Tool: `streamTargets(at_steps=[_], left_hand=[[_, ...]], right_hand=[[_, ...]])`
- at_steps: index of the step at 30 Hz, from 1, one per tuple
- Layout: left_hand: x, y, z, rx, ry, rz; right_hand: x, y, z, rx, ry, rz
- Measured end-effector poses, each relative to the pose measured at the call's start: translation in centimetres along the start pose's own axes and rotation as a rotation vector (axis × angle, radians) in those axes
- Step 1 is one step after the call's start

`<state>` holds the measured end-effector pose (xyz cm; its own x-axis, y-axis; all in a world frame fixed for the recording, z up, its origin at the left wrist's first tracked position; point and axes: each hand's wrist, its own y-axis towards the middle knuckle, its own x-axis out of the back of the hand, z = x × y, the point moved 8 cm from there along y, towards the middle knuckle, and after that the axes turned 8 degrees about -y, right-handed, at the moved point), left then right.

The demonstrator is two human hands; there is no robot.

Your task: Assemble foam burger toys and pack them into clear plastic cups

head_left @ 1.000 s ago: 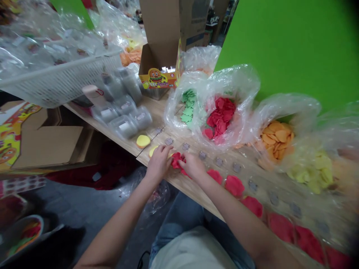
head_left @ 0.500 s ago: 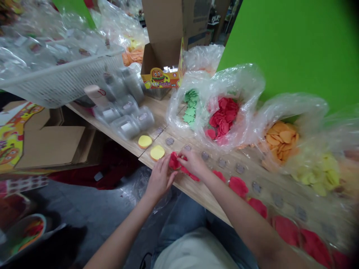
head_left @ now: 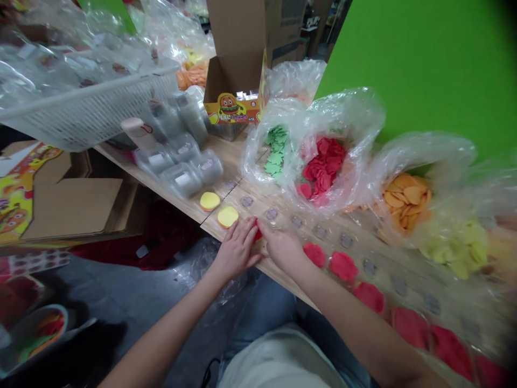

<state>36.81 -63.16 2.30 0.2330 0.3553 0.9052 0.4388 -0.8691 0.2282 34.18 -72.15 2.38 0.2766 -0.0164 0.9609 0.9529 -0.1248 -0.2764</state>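
A red foam piece [head_left: 258,234] lies near the table's front edge, mostly covered by both hands. My left hand [head_left: 239,249] rests beside it, its fingers stretched out and their tips touching its left side. From the right, my right hand [head_left: 283,249] has its fingers closed at the same piece, which shows only in the gap between the hands. Left of them sit two yellow-topped foam discs, the nearer one [head_left: 228,216] close to my left fingertips. More red foam pieces [head_left: 343,266] form a row toward the right, partly behind my right forearm.
Small grey discs [head_left: 297,221] run in a row behind the red ones. Plastic bags hold green pieces [head_left: 275,152], red pieces [head_left: 325,164], orange discs [head_left: 406,199] and yellow discs [head_left: 464,248]. Clear jars [head_left: 181,179], a white basket [head_left: 109,110] and an open carton [head_left: 234,110] stand leftward.
My right hand has lowered and turned over the red foam piece, hiding more of it. My left fingers have moved slightly right and flattened beside it.
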Motion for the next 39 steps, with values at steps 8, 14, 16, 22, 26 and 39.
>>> streamTargets(at_steps=[8, 14, 16, 22, 26, 39], left_hand=[[-0.5, 0.2, 0.5, 0.03, 0.049, -0.024], [-0.4, 0.6, -0.1, 0.076, 0.075, -0.05], [-0.4, 0.4, -0.3, 0.072, 0.073, -0.035], [0.7, -0.3, -1.4, 0.05, 0.021, -0.106], [2.6, -0.6, -2.2, 0.214, -0.144, -0.243], [1.4, -1.2, -1.4, 0.259, -0.144, -0.244]], right_hand=[[-1.3, -0.5, 0.2, 0.023, -0.045, 0.108], [1.1, -1.1, -2.8, -0.033, 0.462, -0.026], [1.7, -1.5, -5.2, -0.134, 0.792, -0.124], [-0.2, -3.1, -7.5, -0.233, 1.587, -0.122], [0.3, -4.2, -5.7, -0.151, 1.715, -0.14], [-0.4, -8.4, -7.7, -0.302, 1.695, -0.247]])
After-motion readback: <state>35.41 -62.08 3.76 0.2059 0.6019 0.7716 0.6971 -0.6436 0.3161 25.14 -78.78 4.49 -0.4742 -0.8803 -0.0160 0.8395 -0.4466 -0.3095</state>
